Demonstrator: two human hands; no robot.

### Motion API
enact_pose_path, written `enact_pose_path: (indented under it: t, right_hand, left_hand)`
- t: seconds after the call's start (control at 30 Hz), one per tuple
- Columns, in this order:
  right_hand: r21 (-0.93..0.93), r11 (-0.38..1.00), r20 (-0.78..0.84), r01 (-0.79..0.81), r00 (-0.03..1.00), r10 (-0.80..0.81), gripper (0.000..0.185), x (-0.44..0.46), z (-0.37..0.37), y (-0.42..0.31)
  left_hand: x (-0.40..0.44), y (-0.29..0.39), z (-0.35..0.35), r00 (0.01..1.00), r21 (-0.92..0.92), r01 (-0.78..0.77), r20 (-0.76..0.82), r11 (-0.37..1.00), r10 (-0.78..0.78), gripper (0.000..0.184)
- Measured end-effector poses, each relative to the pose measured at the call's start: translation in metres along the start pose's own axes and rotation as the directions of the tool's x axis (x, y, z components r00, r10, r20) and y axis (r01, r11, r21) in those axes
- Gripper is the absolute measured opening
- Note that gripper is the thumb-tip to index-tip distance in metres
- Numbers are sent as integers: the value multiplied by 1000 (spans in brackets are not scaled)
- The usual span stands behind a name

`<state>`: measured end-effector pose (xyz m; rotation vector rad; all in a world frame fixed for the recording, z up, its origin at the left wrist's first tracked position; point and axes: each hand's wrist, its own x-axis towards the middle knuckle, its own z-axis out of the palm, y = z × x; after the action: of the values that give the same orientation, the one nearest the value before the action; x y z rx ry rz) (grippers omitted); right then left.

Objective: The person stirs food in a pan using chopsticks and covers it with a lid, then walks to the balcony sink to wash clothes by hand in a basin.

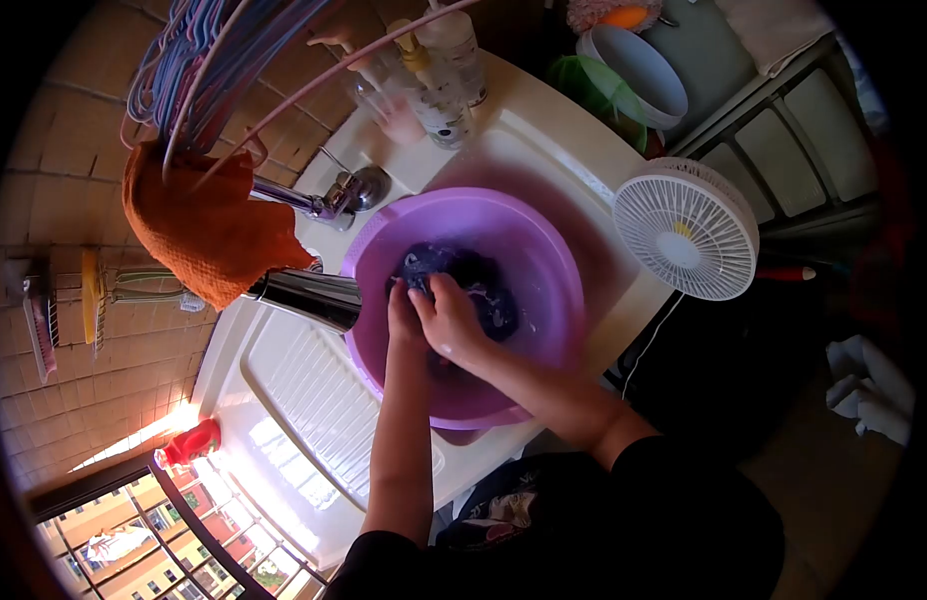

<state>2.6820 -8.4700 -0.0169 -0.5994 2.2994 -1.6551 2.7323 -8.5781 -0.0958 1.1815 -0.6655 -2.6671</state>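
A purple plastic basin (556,250) sits in the white sink, with some water in it and a wet, dark blue cloth item (496,312) bunched inside. My left hand (405,316) and my right hand (452,318) are together over the basin's near-tap side. Both hands have their fingers closed on the dark cloth, part of which bulges up past the fingertips. Soap-like white flecks show on the cloth and near my right wrist. The cloth's exact kind cannot be made out.
A chrome faucet (306,297) reaches over the basin rim, with an orange towel (209,225) draped on it. Pump bottles (442,105) stand behind the sink, below bunched hangers (199,75). A white fan (684,235) is at the right. A red bottle (189,444) stands near the window.
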Motion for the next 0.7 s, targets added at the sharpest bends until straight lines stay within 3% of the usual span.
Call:
enact_pose_path:
  t: [0.03, 0.1, 0.17, 0.2, 0.23, 0.3, 0.4, 0.43, 0.47, 0.5, 0.57, 0.6, 0.67, 0.7]
  right_hand:
    - [111, 994, 3, 1, 1000, -1, 23, -14, -8, -22]
    - [377, 926, 7, 18, 1000, -22, 28, -47, -18, -51]
    - [305, 948, 44, 87, 994, -105, 38, -71, -22, -57]
    - [229, 969, 85, 96, 989, -118, 50, -68, -19, -57]
    - [231, 968, 82, 96, 990, -118, 50, -62, -16, -55]
    - [28, 993, -27, 114, 993, -113, 58, -29, -14, -47]
    - [-33, 999, -133, 14, 991, -18, 70, 23, -8, -25]
    - [-56, 998, -144, -24, 989, 16, 72, 36, -2, -10]
    - [6, 997, -242, -80, 967, 79, 59, 44, 8, 8]
    - [9, 997, -242, -82, 967, 82, 59, 35, 8, 9]
    - [9, 998, -63, 62, 996, -62, 46, 3, 6, 7]
    - [35, 996, -11, 82, 997, -82, 42, -12, -5, 3]
    - [47, 997, 91, 68, 993, -72, 37, -45, -24, -30]
    - [23, 998, 118, 54, 991, -57, 37, -44, -25, -33]
  left_hand:
    - [14, 8, -26, 989, -33, 25, 149, 999, -20, 52]
    - [-3, 10, 7, 987, 144, -75, -129, 987, 94, 68]
    - [-52, 13, 66, 997, 88, 72, -6, 994, -72, 56]
    - [-48, 11, 67, 998, 91, 67, -1, 994, -68, 56]
    - [-42, 8, 63, 998, 52, 30, 60, 998, -33, 54]
    - [-23, -1, 49, 984, -36, -36, 175, 999, 42, 52]
    - [-10, -9, 32, 932, -173, -116, 320, 978, 167, 48]
    - [-22, -6, 45, 976, -97, -44, 210, 994, 64, 46]
    - [-28, -8, 50, 979, -122, -5, 203, 993, 30, 46]
    - [-31, -10, 49, 981, -149, 33, 194, 988, -4, 45]
    - [-21, -9, 23, 943, -407, 38, 316, 913, 102, 42]
    - [-21, -3, 16, 854, -240, 69, 516, 968, 67, 37]
    - [-44, -3, 41, 973, -94, -112, 194, 989, 128, 39]
    - [-51, -5, 47, 982, -27, -171, 79, 985, 173, 39]
